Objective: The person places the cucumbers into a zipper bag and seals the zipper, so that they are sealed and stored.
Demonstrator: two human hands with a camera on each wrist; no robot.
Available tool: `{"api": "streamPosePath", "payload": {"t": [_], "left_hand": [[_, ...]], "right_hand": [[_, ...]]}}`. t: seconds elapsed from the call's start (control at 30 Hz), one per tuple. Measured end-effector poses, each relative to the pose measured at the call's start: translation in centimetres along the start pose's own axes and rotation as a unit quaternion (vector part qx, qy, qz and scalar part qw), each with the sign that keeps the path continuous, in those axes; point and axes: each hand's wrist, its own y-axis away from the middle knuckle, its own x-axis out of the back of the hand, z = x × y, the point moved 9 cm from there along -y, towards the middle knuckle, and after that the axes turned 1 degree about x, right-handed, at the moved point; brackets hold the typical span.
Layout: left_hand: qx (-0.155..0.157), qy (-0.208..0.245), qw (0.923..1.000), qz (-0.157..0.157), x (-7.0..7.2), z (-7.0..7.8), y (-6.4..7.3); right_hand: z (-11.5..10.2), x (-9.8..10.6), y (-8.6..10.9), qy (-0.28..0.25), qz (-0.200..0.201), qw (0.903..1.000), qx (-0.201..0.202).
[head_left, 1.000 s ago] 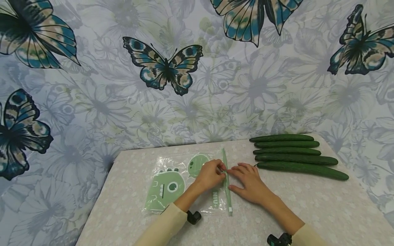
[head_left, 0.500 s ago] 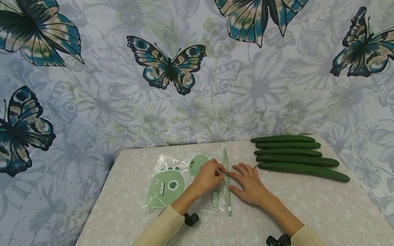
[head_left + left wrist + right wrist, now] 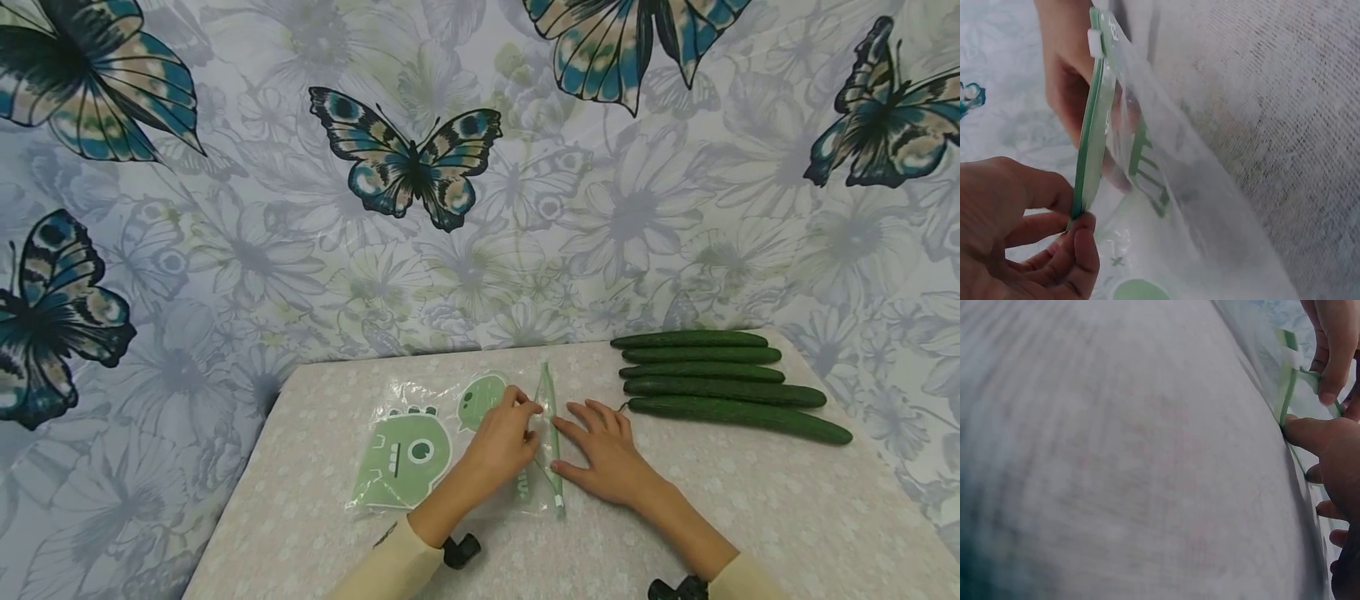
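Note:
A clear slider zip bag [image 3: 408, 462] with green monster prints lies flat on the table in the head view. Its green zip strip [image 3: 550, 392] runs along the right end, and a white slider [image 3: 1095, 44] sits at the strip's near end. My left hand [image 3: 498, 446] pinches one side of the strip between thumb and fingers, pulling it leftward so that a gap shows between the two sides. Against the other side rests my right hand [image 3: 611, 454], fingers spread, with its thumb [image 3: 1304, 432] and fingertips at the strip's edge.
Several long cucumbers [image 3: 723, 389] lie side by side at the back right of the table [image 3: 300, 467], the nearest just beyond my right fingers. A wall covering [image 3: 247, 250] with printed butterflies rises behind the table.
My left hand has shifted slightly left with one side of the zip strip, and the bag's mouth has parted into a narrow gap. My right hand has stayed nearly in place.

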Motion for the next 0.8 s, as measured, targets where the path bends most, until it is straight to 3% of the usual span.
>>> {"api": "streamPosePath", "payload": {"t": [0.13, 0.43, 0.8], "left_hand": [[0.016, 0.012, 0.9998, -0.01, 0.5, -0.2, 0.2], [0.029, 0.012, 0.9995, 0.01, 1.6, -1.3, 0.6], [0.047, 0.003, 0.9988, 0.009, 3.1, -2.7, 1.2]], "right_hand": [[-0.2, 0.2, 0.1, 0.008, -0.002, 0.9999, 0.008], [-0.4, -0.1, 0.1, -0.005, -0.003, 0.9998, 0.021], [-0.6, 0.3, 0.0, 0.009, 0.011, 0.9996, 0.025]]}}
